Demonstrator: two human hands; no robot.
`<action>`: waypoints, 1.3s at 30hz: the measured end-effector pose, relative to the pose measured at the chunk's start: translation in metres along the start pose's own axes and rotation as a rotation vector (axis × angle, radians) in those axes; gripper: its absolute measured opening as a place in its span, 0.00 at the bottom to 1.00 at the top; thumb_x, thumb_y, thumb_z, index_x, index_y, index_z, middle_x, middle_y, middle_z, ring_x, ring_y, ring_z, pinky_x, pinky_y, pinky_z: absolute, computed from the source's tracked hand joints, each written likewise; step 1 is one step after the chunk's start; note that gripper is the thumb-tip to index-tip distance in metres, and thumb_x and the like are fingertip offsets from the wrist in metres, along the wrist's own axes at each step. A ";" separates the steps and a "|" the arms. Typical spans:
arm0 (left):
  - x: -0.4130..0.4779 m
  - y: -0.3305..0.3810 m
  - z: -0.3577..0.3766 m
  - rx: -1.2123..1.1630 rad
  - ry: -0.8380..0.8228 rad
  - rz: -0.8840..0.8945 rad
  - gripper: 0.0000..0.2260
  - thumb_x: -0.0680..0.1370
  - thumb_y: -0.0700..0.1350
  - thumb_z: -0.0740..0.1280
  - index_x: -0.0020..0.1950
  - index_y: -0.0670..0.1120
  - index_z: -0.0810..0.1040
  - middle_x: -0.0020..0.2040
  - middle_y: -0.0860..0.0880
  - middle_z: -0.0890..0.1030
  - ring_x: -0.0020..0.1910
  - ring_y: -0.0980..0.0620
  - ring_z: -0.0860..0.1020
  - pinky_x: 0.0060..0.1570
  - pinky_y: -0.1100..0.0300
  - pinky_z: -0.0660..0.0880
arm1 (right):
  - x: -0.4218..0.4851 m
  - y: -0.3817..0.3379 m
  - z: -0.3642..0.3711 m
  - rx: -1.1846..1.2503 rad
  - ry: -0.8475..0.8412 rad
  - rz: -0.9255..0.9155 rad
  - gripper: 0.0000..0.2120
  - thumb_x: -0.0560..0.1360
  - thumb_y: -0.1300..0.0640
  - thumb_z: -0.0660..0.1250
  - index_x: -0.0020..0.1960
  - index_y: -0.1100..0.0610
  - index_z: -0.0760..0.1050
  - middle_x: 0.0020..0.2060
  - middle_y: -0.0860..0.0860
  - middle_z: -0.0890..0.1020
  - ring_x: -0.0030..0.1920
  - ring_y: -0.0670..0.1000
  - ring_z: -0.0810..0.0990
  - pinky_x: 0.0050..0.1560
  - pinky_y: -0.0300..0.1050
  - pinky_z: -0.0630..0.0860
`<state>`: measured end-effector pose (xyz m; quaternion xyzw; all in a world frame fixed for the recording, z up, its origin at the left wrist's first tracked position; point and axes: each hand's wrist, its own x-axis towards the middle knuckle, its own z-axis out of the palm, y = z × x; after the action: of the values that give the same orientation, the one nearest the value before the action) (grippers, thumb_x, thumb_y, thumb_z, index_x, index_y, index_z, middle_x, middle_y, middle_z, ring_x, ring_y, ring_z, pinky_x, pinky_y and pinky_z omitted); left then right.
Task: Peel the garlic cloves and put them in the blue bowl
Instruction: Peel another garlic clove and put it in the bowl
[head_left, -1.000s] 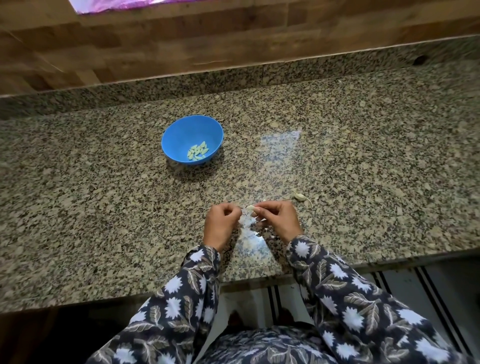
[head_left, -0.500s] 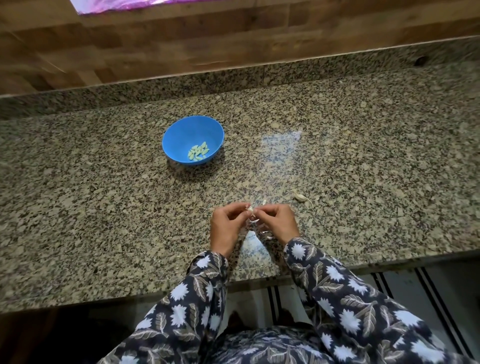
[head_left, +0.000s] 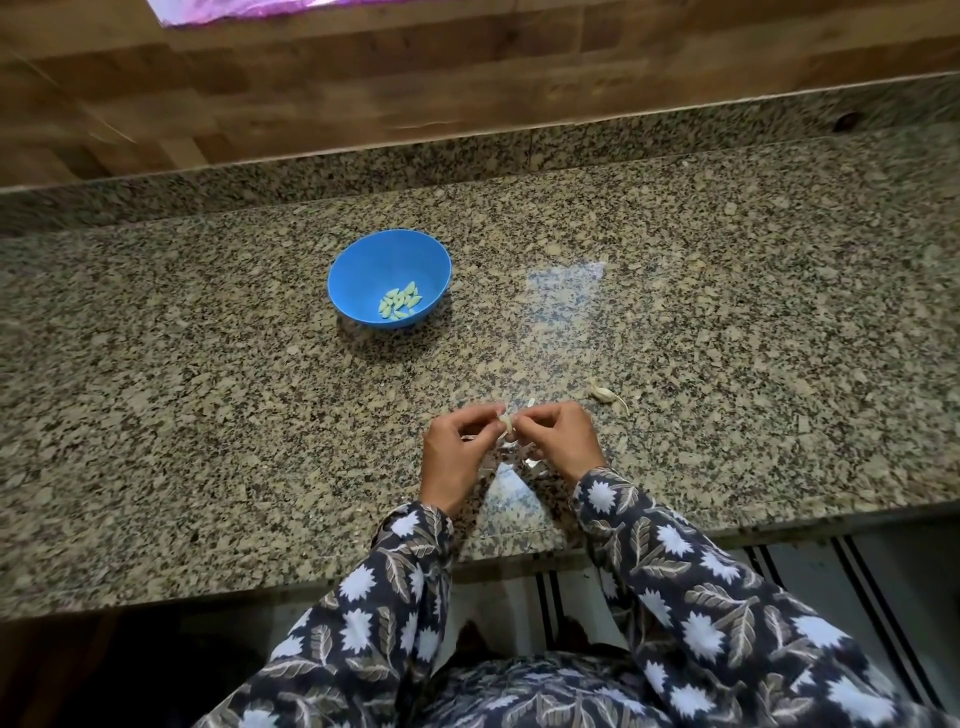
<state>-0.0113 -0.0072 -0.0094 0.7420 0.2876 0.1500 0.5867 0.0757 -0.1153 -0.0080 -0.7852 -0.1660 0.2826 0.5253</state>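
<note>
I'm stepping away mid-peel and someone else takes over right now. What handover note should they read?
Left hand: pinches the garlic clove at its fingertips.
Right hand: pinches the same clove from the other side.
Blue bowl: on the counter, ahead and left of the hands, holding a small heap of peeled cloves.
Peel scraps lie beneath the hands; a small garlic piece lies right of the right hand.
Done: the cloves in the bowl.
Left: finish this clove, bowl it; the loose piece probably needs checking.
</note>
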 end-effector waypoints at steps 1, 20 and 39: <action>0.000 0.000 -0.001 -0.018 -0.001 -0.003 0.11 0.72 0.35 0.70 0.55 0.39 0.80 0.50 0.45 0.83 0.48 0.51 0.82 0.49 0.60 0.79 | 0.000 0.000 0.000 0.046 -0.007 0.024 0.08 0.73 0.63 0.67 0.38 0.53 0.81 0.34 0.52 0.83 0.34 0.50 0.80 0.39 0.45 0.78; -0.003 0.002 0.003 -0.335 0.011 -0.214 0.05 0.72 0.34 0.70 0.47 0.40 0.81 0.42 0.45 0.83 0.37 0.55 0.82 0.36 0.66 0.77 | -0.002 0.000 0.007 0.381 0.009 0.153 0.05 0.71 0.66 0.69 0.46 0.63 0.78 0.38 0.55 0.81 0.29 0.47 0.79 0.25 0.38 0.76; -0.001 -0.001 -0.005 -0.305 -0.036 -0.281 0.04 0.74 0.37 0.68 0.46 0.37 0.81 0.37 0.43 0.81 0.32 0.55 0.78 0.33 0.66 0.76 | 0.005 0.005 -0.004 0.072 -0.101 -0.047 0.09 0.75 0.64 0.64 0.54 0.65 0.77 0.39 0.59 0.83 0.32 0.54 0.80 0.30 0.41 0.77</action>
<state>-0.0150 -0.0039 -0.0087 0.5998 0.3517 0.0954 0.7123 0.0820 -0.1176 -0.0126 -0.7466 -0.2004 0.3151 0.5506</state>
